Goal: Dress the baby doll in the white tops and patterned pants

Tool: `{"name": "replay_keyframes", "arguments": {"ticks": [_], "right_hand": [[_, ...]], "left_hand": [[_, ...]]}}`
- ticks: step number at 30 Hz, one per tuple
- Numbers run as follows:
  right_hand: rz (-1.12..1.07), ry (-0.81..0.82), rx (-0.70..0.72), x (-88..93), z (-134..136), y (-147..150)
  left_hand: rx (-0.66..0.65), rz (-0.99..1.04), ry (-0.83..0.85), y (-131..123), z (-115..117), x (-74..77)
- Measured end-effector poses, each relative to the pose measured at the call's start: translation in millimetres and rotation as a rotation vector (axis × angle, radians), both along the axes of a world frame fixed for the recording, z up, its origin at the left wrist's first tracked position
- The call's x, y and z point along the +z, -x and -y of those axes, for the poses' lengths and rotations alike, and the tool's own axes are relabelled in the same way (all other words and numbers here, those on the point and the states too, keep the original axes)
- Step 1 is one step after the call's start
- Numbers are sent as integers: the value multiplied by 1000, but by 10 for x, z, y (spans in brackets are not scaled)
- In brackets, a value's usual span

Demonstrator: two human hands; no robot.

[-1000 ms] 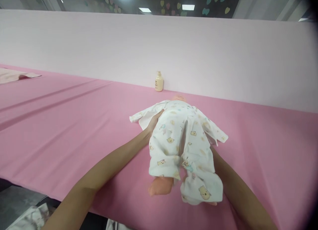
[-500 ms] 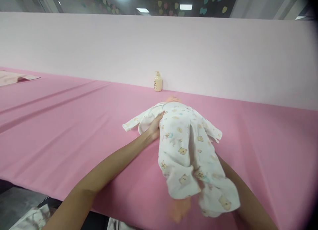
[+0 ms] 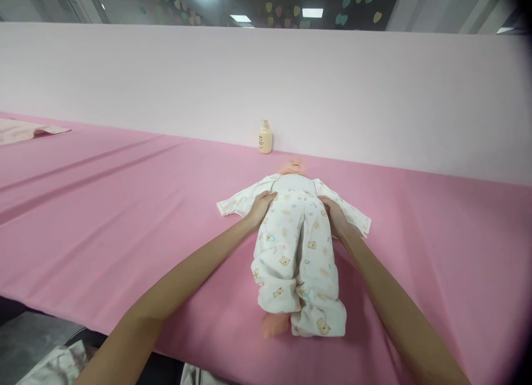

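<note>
A baby doll (image 3: 296,246) lies on its back on the pink-covered table (image 3: 103,208), head toward the wall. It wears white bear-print trousers and an open white top. My left hand (image 3: 260,206) grips the trousers' waistband at the doll's left side as I see it. My right hand (image 3: 334,214) grips the waistband at the other side. One bare doll foot (image 3: 275,324) sticks out of a trouser leg near the table's front edge.
A small cream pump bottle (image 3: 265,137) stands against the pale pink wall panel behind the doll. A folded pale cloth (image 3: 25,130) lies at the far left of the table. The table's front edge runs along the lower left.
The doll's raised legs have come down flat on the table. My right hand has come out from under the doll and now holds the waistband on the right side.
</note>
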State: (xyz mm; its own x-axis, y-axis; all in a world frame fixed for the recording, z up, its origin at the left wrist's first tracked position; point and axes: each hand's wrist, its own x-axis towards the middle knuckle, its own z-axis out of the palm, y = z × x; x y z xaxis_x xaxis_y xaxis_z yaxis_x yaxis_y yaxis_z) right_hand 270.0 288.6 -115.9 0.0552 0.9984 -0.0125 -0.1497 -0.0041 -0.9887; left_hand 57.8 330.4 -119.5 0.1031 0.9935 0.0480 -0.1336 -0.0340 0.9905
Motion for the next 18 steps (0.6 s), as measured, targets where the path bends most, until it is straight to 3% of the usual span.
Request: {"name": "replay_keyframes", "arguments": {"ticks": [3,6,10,12,14,18], "right_hand": [[79,4,45,-24,-68,-137],[440,-98,32,-1,-111,-249],[995,-376,-19,86,-185,-357],[1167,-458,-48,120,-236,-395],[1194,-405,-21,135,-291,-426],[958,-223,100,130,-384,-486]], "left_hand": [[-189,-184,-83,139,-111,27],[-317,-401,-151,327,-169,169],[-244,-782,-355,478,-209,386],[-227,-869,-400,485,-247,435],[-286,-828,-367,468,-303,441],[-407,-680,-281,436,-428,390]]}}
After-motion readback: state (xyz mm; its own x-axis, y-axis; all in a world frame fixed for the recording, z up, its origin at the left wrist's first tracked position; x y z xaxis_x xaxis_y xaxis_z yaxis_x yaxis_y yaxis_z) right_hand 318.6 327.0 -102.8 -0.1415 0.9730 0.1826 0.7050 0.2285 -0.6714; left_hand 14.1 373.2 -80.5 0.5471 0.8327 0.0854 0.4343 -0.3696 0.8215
